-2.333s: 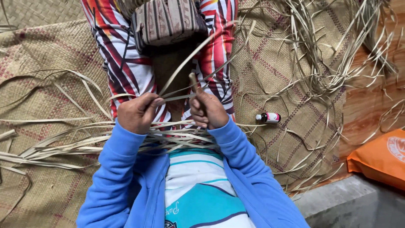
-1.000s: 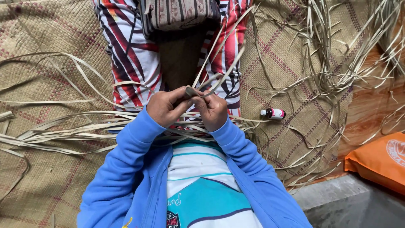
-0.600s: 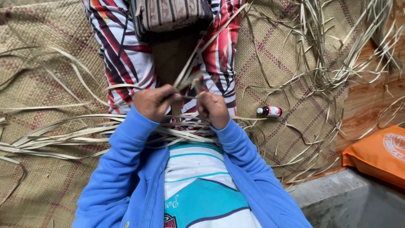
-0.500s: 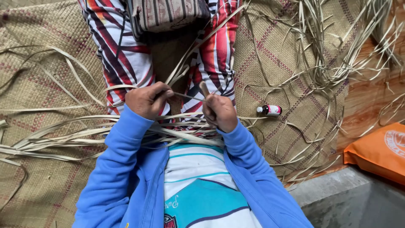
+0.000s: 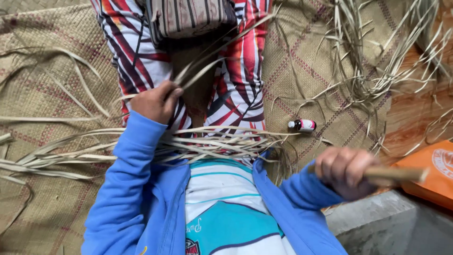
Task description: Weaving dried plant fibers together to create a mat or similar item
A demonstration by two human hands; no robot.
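Observation:
My left hand [image 5: 153, 101] pinches the ends of a few dried leaf strips [image 5: 214, 52] that rise toward the top of the view. A bundle of pale dried strips [image 5: 207, 141] lies across my lap, over a striped red, white and dark cloth [image 5: 236, 71]. My right hand [image 5: 344, 172] is out to the right, blurred, closed around a tan wooden stick-like tool [image 5: 394, 174]. Both arms are in blue sleeves.
A woven mat [image 5: 56, 89] covers the floor. A small dark bottle with a white cap [image 5: 303, 125] lies on it at right. Loose dried strips [image 5: 373, 61] pile at the upper right. An orange bag [image 5: 432, 172] and a grey ledge [image 5: 387, 222] sit at lower right.
My right hand has pulled away from the strips at centre, out to the right and lower, with the stick in it. My left hand has stayed holding the strip ends.

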